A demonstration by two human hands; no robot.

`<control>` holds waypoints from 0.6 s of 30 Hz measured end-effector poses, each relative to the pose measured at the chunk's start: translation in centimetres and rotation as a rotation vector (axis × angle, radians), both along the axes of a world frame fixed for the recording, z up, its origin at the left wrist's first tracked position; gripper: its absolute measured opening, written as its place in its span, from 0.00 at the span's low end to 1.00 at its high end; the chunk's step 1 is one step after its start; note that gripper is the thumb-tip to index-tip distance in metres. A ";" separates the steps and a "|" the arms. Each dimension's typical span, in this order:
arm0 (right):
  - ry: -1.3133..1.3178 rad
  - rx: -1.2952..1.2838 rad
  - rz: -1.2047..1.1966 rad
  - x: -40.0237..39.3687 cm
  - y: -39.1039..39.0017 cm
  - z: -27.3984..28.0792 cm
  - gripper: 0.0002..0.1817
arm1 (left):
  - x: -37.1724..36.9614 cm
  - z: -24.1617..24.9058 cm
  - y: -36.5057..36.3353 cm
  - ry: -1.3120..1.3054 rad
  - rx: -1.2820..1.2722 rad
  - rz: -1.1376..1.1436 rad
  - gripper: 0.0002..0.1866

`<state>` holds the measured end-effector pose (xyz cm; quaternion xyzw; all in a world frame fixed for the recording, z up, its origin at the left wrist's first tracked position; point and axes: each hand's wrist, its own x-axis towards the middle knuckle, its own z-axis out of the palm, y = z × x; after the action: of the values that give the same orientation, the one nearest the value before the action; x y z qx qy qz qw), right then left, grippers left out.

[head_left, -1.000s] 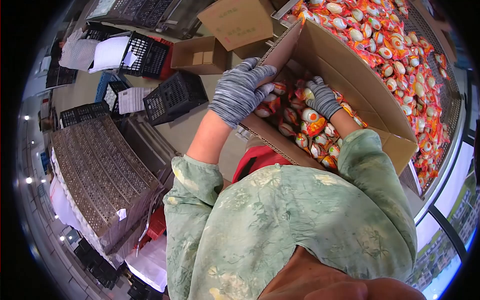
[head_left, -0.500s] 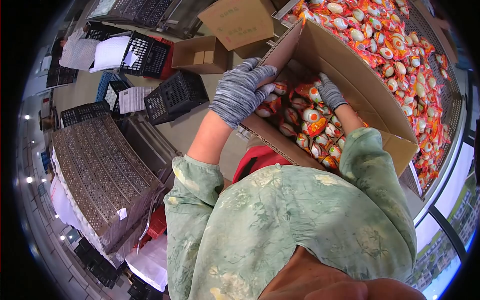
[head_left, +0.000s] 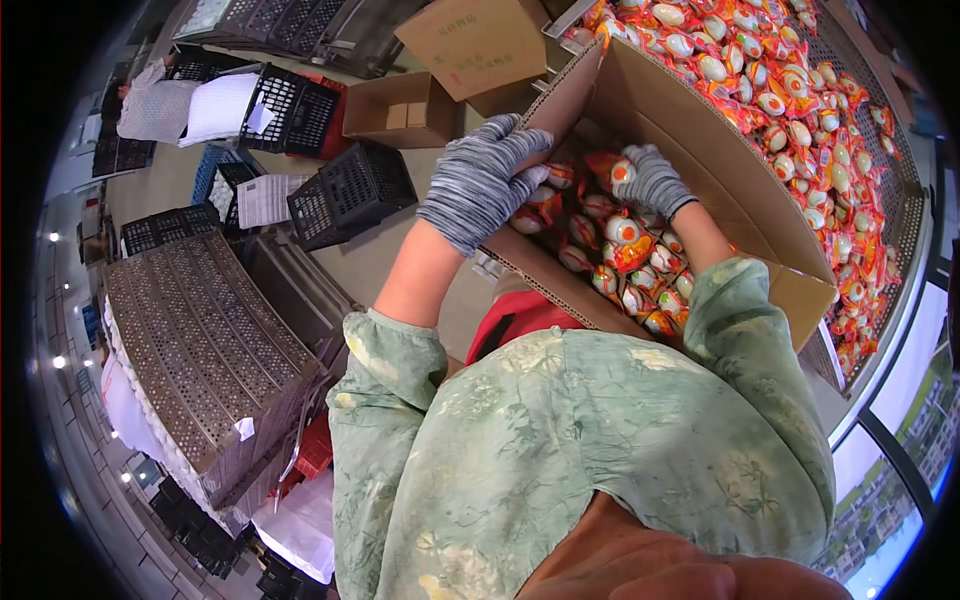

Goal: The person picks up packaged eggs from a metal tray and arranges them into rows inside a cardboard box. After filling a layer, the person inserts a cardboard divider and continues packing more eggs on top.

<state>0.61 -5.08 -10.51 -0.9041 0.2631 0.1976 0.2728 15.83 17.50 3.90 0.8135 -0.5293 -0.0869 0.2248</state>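
A cardboard box [head_left: 700, 130] stands open and tilted in front of me, partly filled with eggs in orange-and-clear plastic packets [head_left: 622, 231]. My left hand [head_left: 478, 185], in a grey striped glove, is closed over the box's near-left edge, thumb on the inner side. Down inside the box, my right hand [head_left: 655, 183], gloved the same way, has its fingers curled around a packaged egg [head_left: 621, 173] near the far end of the layer. The fingertips are partly hidden by that packet.
A large heap of packaged eggs [head_left: 770, 100] lies on a perforated metal table [head_left: 850, 45] beyond the box. Left of me are black crates [head_left: 352, 195], an open carton [head_left: 400, 110], a closed carton [head_left: 475, 45] and a stack of perforated trays [head_left: 205, 340].
My right hand has shifted left and up from the box's inner wall, and a packaged egg now shows at its fingers. My left hand keeps its place on the edge.
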 end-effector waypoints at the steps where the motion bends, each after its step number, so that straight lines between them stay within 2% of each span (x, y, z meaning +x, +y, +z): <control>1: 0.018 -0.073 -0.048 0.6 0.5 1.3 0.40 | -0.1 0.0 0.0 0.004 0.003 -0.007 0.19; 2: -0.022 -0.119 -0.023 1.2 0.9 2.8 0.36 | -0.2 0.1 0.0 0.008 0.008 -0.005 0.19; 5: 0.130 -0.211 0.114 3.4 1.7 5.1 0.30 | -0.2 0.1 -0.1 0.002 0.008 -0.004 0.19; 8: 0.202 -0.306 0.281 5.6 1.7 1.9 0.33 | 0.0 0.0 0.0 -0.012 -0.008 -0.012 0.19; 11: 0.071 -0.279 0.315 7.5 1.5 -0.8 0.33 | -0.2 0.0 -0.1 -0.006 -0.006 -0.007 0.19; 14: 0.164 -0.286 0.355 9.0 3.1 2.3 0.18 | -0.2 0.2 -0.1 -0.006 0.005 0.002 0.19; 18: 0.155 -0.255 0.315 9.6 2.4 -0.5 0.17 | -0.1 0.2 -0.1 0.004 0.005 0.005 0.19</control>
<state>10.16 -2.67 -11.02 -0.9433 0.1619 0.2718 0.1008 15.71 17.40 4.10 0.8153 -0.5265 -0.0891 0.2240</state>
